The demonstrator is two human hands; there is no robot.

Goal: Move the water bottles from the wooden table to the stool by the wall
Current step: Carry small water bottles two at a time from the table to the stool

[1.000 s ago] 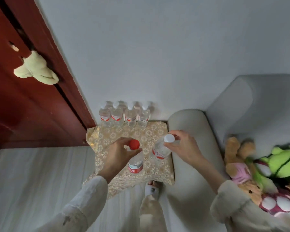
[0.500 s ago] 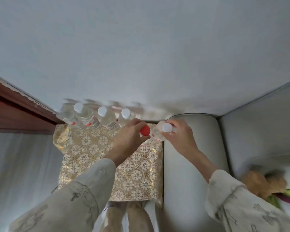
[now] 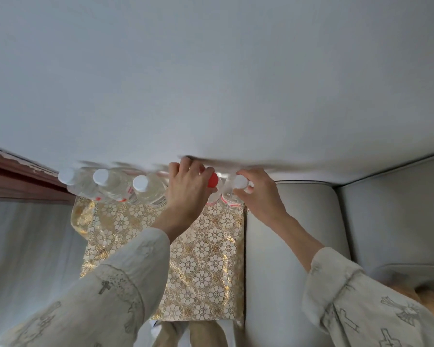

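Up against the wall, the left hand [image 3: 189,186] gripped the red-capped bottle [image 3: 213,182] and the right hand [image 3: 259,190] pinched the white-capped bottle [image 3: 239,182], both standing on the stool [image 3: 206,259] beside three other bottles [image 3: 103,186].

Your left hand [image 3: 188,189] hides most of the red-capped bottle [image 3: 213,182] (only cap and shoulder show); the bottles behind are motion-blurred.

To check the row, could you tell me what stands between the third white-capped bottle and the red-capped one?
Head view: only the left hand, gripping the red-capped bottle, shows there; it could hide another bottle.
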